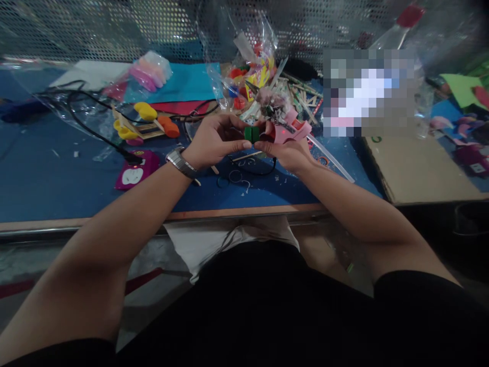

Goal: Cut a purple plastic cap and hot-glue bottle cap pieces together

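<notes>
Between my two hands, above the blue table, is a small green piece (251,134) with a dark line down its middle. My left hand (219,136), with a metal watch on its wrist, pinches its left side between thumb and fingers. On the other side my right hand (284,150) grips it with the thumb in front. A pink device (292,131) with a small red light lies just behind and right of my right hand. Thin rings and white scraps are scattered on the table below the hands.
At the left are a purple device (138,171) with a black cable and a stick frame with yellow and orange round parts (145,111). Behind lie wooden sticks (301,97) and plastic bags. Cardboard (416,171) lies at the right, near a translucent stick (332,159).
</notes>
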The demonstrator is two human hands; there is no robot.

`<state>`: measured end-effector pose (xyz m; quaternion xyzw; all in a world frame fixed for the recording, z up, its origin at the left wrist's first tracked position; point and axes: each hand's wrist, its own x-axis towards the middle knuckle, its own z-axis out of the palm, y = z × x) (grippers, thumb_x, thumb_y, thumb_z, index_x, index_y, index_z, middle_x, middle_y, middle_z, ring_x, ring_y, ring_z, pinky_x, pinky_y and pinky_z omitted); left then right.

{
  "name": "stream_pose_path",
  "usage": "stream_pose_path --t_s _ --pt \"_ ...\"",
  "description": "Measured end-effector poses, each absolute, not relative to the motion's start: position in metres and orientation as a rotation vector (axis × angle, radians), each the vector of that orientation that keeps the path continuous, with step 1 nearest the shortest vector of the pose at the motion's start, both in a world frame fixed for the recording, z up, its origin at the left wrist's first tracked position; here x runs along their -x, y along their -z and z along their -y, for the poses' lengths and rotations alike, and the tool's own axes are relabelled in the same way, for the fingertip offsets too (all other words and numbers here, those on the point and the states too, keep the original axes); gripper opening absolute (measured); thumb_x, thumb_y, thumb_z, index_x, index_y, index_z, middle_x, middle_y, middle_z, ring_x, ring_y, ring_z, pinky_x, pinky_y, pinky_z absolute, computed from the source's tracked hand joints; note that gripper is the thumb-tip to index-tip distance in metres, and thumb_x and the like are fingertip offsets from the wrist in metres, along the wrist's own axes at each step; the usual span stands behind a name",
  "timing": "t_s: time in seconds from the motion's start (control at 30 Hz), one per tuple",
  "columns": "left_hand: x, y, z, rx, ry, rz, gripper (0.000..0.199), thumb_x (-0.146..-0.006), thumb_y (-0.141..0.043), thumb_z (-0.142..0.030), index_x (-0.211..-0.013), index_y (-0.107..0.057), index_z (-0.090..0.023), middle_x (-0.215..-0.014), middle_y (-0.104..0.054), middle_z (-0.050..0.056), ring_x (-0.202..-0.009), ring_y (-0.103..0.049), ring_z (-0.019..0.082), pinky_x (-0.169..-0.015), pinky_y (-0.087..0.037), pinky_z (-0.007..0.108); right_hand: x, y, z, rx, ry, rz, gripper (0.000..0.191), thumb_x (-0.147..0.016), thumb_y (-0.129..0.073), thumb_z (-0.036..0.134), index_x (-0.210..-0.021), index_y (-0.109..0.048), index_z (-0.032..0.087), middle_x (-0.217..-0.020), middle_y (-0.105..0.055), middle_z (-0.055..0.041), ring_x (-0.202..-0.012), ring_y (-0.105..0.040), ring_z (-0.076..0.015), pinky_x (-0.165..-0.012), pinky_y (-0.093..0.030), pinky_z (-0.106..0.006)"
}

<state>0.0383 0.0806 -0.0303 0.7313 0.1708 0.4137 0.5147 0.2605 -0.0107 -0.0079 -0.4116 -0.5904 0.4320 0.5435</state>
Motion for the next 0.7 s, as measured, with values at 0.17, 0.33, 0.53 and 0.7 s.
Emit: stream_pose_path --t_s 0.17,0.33,0.53,0.7 --pt "-0.0374 0.0300 -0.0804 -1.754 -1.002 -0.436 0.055 -0.068 -0.109 -0.047 -0.104 -0.074 -0.026 -0.095 -0.081 -0.002 -0.087 -0.076 0.016 -0.084 -0.063 0.037 -0.2611 0.0071 0.0111 0.996 -1.009 1.427 0.061 -0.068 -0.103 0.062 -0.087 -0.056 0.029 -0.129 -0.078 -0.0066 -0.133 -0.070 -0.0333 -0.115 -0.062 -0.055" --pt "-0.0358 0.0279 -0.0779 -1.774 -0.984 -0.481 0.058 -0.067 -0.110 -0.052 -0.104 -0.072 -0.027 -0.100 -0.082 -0.001 -0.091 -0.078 0.019 -0.090 -0.065 0.043 -0.2631 0.0102 0.0117 1.103 -0.976 1.404 0.063 -0.066 -0.104 0.066 -0.093 -0.061 0.028 -0.121 -0.079 -0.0085 -0.131 -0.067 -0.0334 -0.115 -0.062 -0.056" --pt "-0.0356 0.0287 -0.0801 -1.801 -0.966 -0.478 0.059 -0.069 -0.108 -0.055 -0.105 -0.071 -0.028 -0.098 -0.082 -0.002 -0.095 -0.077 0.020 -0.092 -0.064 0.043 -0.2635 0.0159 0.0082 1.049 -1.029 1.377 0.067 -0.065 -0.104 0.067 -0.093 -0.056 0.029 -0.122 -0.077 -0.0080 -0.128 -0.068 -0.0347 -0.103 -0.067 -0.057" --pt "-0.0366 0.0311 -0.0835 -1.794 -0.958 -0.505 0.064 -0.062 -0.110 -0.057 -0.105 -0.071 -0.030 -0.099 -0.082 -0.003 -0.095 -0.076 0.021 -0.091 -0.062 0.047 -0.2629 0.0151 0.0091 1.036 -1.036 1.366 0.062 -0.068 -0.103 0.064 -0.093 -0.057 0.030 -0.124 -0.076 -0.0083 -0.132 -0.066 -0.0371 -0.097 -0.069 -0.057"
